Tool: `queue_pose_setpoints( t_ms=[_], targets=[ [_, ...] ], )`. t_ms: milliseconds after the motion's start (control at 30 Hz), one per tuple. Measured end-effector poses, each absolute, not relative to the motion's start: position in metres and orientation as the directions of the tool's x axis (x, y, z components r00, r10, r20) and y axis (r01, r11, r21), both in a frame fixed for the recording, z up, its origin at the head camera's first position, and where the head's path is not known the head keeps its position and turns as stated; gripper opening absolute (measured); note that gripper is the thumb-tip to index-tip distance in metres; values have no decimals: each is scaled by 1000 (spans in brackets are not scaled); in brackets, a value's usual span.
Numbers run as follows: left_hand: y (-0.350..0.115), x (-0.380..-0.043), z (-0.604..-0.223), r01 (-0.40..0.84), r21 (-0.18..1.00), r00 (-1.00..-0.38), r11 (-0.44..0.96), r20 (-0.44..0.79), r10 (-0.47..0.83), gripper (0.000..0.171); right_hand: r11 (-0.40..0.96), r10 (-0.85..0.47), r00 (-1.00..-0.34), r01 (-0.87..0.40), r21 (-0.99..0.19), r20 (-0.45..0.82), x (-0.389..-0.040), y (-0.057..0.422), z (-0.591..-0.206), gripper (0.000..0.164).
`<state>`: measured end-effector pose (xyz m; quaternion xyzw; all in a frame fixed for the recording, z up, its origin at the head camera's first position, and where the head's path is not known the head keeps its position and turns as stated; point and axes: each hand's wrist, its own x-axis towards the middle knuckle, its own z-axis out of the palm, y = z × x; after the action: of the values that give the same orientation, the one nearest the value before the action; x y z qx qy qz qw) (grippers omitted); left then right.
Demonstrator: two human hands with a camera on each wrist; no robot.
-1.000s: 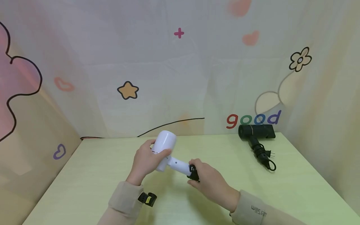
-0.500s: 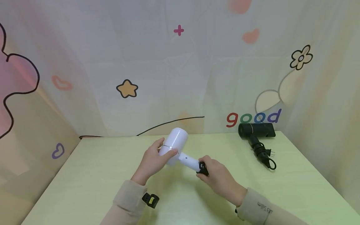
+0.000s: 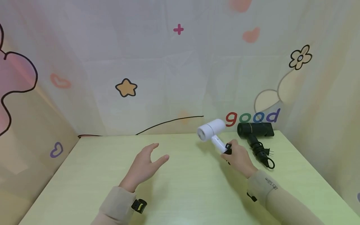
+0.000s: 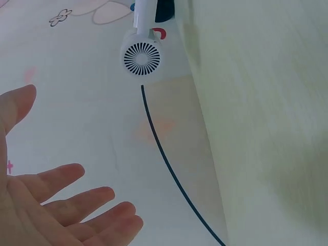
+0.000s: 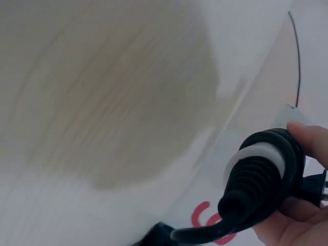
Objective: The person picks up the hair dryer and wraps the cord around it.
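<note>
My right hand (image 3: 239,160) grips a white hair dryer (image 3: 215,128) near the end of its handle, where the black cord is wrapped. The dryer is tilted, its vented back end facing left and its barrel angled up to the right. In the right wrist view, fingers (image 5: 312,141) and thumb hold the wrapped black cord (image 5: 251,179) around the handle end, with the plug beside them. To the left, my left hand (image 3: 140,170) hovers over the table, holding nothing, thumb and fingers spread apart. The left wrist view shows the dryer's round vent (image 4: 142,58) beyond the left hand.
A black hair dryer (image 3: 260,129) lies at the table's back right, its cord wound round the handle and its plug sticking out to the right. A printed curtain (image 3: 163,72) stands along the back of the pale green table (image 3: 180,193).
My left hand has let go of the white hair dryer and moved slightly left. My right hand has carried the dryer right and away from me, close to the black one, turning it.
</note>
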<state>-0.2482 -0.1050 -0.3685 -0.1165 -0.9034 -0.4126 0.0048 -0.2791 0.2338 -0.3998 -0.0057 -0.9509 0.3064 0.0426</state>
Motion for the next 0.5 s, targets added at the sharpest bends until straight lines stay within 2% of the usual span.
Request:
queue_pose_setpoints(
  t_ms=[300,500],
  targets=[
    [-112,-247,-376,260,665,-965,700,151,214,67,807,146,-989,100,-581,32,-302,244,-411,42],
    [-114,-246,-381,265,652,-964,710,158,215,67,825,212,-977,160,-542,33,-310,247,-416,43]
  ],
)
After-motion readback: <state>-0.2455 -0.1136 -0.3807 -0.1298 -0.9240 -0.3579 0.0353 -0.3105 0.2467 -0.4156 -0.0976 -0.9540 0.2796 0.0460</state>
